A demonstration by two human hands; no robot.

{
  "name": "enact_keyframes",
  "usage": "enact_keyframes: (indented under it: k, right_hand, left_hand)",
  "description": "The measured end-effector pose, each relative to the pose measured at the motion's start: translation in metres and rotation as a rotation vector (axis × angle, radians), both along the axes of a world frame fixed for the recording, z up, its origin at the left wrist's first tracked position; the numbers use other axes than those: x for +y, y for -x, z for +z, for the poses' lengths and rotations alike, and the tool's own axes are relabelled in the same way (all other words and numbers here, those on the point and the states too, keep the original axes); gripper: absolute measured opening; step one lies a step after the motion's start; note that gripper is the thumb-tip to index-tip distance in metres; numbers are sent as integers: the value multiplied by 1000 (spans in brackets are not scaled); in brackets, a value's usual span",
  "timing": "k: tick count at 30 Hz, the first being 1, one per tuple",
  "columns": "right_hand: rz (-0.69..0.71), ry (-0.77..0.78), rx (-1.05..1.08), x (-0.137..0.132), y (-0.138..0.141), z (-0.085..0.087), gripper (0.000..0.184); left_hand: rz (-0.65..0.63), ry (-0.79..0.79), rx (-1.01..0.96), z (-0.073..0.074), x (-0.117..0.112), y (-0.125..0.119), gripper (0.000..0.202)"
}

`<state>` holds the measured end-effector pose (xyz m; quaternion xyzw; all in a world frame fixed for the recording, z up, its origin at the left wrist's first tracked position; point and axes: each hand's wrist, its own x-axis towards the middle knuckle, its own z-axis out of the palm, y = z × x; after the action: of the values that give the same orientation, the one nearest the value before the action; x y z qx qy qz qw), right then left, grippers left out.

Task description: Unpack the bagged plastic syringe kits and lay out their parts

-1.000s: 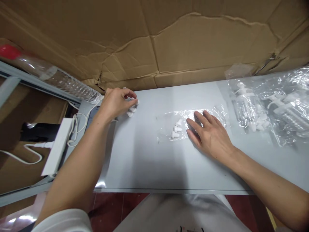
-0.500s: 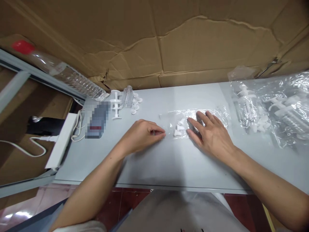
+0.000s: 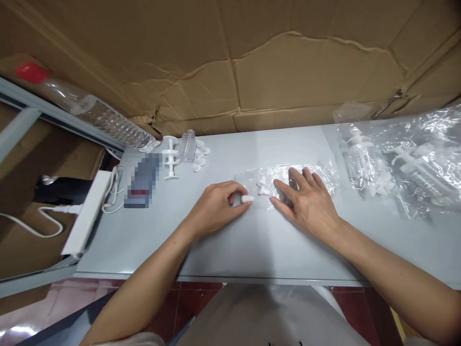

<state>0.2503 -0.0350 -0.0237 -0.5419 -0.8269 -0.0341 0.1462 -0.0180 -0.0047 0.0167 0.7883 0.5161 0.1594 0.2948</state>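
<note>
My left hand (image 3: 222, 204) pinches a small white plastic nozzle (image 3: 247, 198) between thumb and fingers, just above the grey table (image 3: 230, 254). My right hand (image 3: 308, 199) lies with fingers spread on a flat clear plastic bag (image 3: 324, 175), pressing it against the tabletop. Between the two hands, a few more white nozzles (image 3: 264, 191) rest at the left part of the bag; whether they are inside or on it I cannot tell.
At the back left stand a white plunger piece (image 3: 170, 158), a clear ribbed cylinder (image 3: 188, 146) and several small white pieces (image 3: 200, 156). A red-capped bottle (image 3: 97, 113) leans there, near a power strip (image 3: 88, 214). Bagged syringe-like parts (image 3: 363, 163) lie at right. Cardboard (image 3: 230, 67) rises behind.
My left hand has moved slightly right and taken hold of one white nozzle. The other nozzles have shifted a little, while my right hand stays on the bag.
</note>
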Motion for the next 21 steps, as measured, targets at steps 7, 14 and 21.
enact_keyframes:
  k: [7, 14, 21]
  right_hand:
    - [0, 19, -12, 0, 1, 1, 48]
    - [3, 8, -15, 0, -1, 1, 48]
    - [11, 6, -9, 0, -1, 1, 47]
  left_hand:
    - [414, -224, -6, 12, 25, 65, 27]
    - [308, -504, 26, -3, 62, 64, 16]
    - [362, -541, 175, -22, 78, 61, 14]
